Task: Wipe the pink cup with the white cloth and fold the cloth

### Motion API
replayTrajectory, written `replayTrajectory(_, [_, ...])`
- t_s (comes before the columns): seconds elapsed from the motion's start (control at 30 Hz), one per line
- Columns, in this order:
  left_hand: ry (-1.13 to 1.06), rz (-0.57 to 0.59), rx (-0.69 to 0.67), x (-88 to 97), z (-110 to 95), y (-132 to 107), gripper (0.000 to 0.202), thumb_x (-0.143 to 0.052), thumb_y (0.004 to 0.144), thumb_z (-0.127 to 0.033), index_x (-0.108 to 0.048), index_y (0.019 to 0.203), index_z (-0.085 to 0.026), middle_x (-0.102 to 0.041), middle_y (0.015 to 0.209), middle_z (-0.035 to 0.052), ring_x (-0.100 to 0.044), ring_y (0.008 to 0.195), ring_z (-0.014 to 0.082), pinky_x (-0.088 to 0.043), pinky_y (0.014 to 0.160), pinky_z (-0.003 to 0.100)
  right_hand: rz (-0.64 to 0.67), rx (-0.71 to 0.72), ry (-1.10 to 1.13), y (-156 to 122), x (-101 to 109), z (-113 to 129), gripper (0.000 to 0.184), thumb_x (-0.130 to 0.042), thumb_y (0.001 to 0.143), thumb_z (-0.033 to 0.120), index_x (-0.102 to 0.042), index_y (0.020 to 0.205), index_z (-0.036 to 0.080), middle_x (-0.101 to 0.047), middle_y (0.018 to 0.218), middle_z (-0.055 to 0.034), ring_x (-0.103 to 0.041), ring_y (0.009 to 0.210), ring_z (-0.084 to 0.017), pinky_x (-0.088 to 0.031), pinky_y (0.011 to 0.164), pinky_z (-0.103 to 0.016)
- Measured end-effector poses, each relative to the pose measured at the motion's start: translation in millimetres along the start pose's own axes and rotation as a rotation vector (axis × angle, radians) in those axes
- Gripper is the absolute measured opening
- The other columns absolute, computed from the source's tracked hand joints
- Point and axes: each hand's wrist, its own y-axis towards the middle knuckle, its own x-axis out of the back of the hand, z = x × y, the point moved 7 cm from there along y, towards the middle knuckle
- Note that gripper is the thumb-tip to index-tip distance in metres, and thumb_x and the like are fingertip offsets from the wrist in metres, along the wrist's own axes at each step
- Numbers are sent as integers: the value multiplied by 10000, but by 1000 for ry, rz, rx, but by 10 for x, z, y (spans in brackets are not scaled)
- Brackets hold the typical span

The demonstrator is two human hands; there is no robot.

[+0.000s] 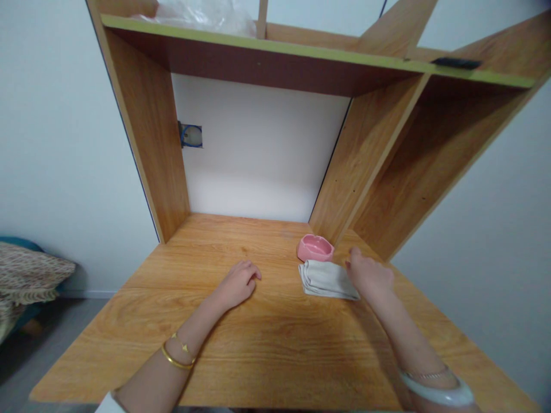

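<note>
My left hand (237, 284) rests on the wooden desk top with relaxed, slightly bent fingers, the thumb apart and nothing in it. To its right lies a folded pale grey cloth (327, 279). My right hand (370, 275) is at the cloth's right end, a finger stretched forward; its other fingers are partly hidden, and I see nothing held in it. Whether it touches the cloth I cannot tell. Just behind the cloth stands a pink faceted bowl-like dish (315, 249), seemingly an ashtray, with its hollow facing up.
The wooden desk (275, 344) runs back to a white panel with an open socket box (191, 136). A shelf (258, 54) overhead carries clear plastic wrapping (202, 17) and a black item (456, 62). An upright divider (365, 155) rises behind the dish. Patterned fabric (30, 269) is at far left.
</note>
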Motion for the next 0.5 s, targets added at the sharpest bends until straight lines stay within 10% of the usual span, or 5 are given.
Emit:
replayTrajectory(0.23, [-17, -45, -25, -10, 13, 9, 345, -343, 877, -270, -509, 1153, -147, -549, 1195, 101, -483, 1110, 181, -348, 972, 336, 138, 637, 152, -457, -344, 1472, 394, -309, 868, 209, -463, 1203, 74, -522, 1204, -187, -450, 1144, -252, -334, 946, -366])
replayTrajectory(0.5, [106, 52, 121, -95, 274, -39, 530, -289, 883, -377, -351, 1303, -60, -323, 1385, 170, -272, 1291, 230, -214, 1057, 388, 350, 708, 314, -555, -995, 1634, 699, -236, 866, 520, -194, 1381, 49, -199, 1441, -149, -108, 1333, -245, -152, 1063, -423])
